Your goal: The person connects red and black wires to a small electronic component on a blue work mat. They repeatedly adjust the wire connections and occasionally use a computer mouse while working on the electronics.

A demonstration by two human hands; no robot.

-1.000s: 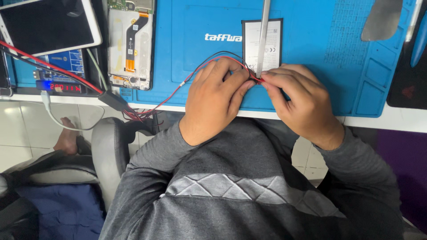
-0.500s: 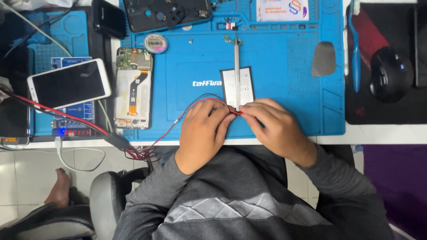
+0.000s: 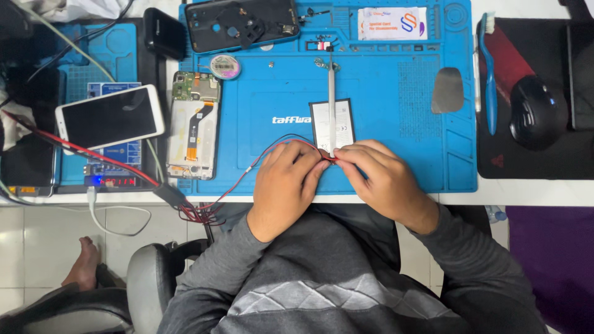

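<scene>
Thin red and black wires (image 3: 272, 156) lie on the blue silicone work mat (image 3: 396, 117), their ends pinched between left hand (image 3: 286, 185) and right hand (image 3: 382, 180) beside a flat white-labelled battery (image 3: 342, 124).

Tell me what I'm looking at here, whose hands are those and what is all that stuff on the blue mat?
The picture comes from a camera on a person's head, looking down at their own lap and desk. Their left hand and right hand meet at the near edge of a blue mat, pinching thin red and black wires. Just beyond the fingers lies a flat battery with a thin metal tool lying across it. Further left sits an opened phone, its insides showing, and a white phone. On the right are a toothbrush and a computer mouse.
</scene>
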